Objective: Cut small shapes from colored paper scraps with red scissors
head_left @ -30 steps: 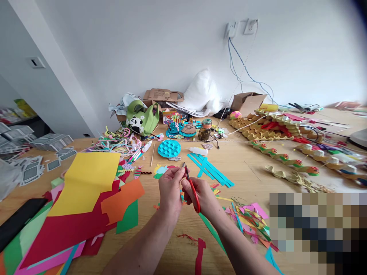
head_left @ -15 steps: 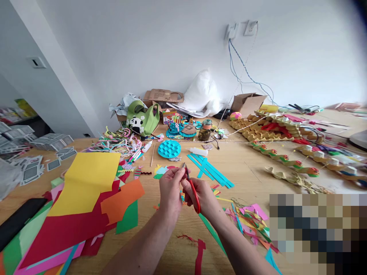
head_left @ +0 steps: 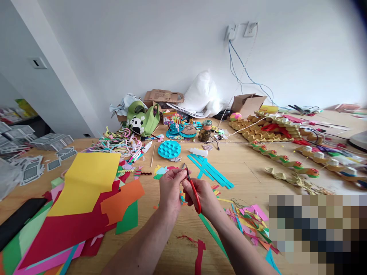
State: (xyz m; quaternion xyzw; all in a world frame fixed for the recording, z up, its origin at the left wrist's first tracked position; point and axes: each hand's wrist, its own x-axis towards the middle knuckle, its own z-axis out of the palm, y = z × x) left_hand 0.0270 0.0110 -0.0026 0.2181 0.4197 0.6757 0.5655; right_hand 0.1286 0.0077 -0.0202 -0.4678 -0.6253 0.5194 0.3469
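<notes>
Head view has both hands up over the middle of the surface (head_left: 243,175), thumbs close together. The right hand (head_left: 205,196) is wrapped around a small pair of red-handled scissors (head_left: 195,192), blades angled up and away from the body. The left hand (head_left: 171,187) has thumb and fingers pinched together right by the blade tips; honestly can't tell what's in that pinch, if anything, it's too small and mostly hidden. My guess is the hands are this close so the tips can be lined up precisely.

Stock's off to the left, probably to leave working room in front: a big smooth yellow sheet (head_left: 88,179) over a deep red one (head_left: 71,238), with a notched orange piece (head_left: 123,200) overlapping. All looks like flat coloured paper or thin card. Thin curly scraps (head_left: 252,225) sit loose by the right forearm, maybe dumped there to be out of the way.

Past the hands there's a round blue disc (head_left: 169,149) with a raised, scale-like pattern, plus flat straight blue strips (head_left: 210,170) laid side by side with a short one crossing. Far right, bumpy painted egg-carton strip (head_left: 283,157), pulpy and rough-looking.
</notes>
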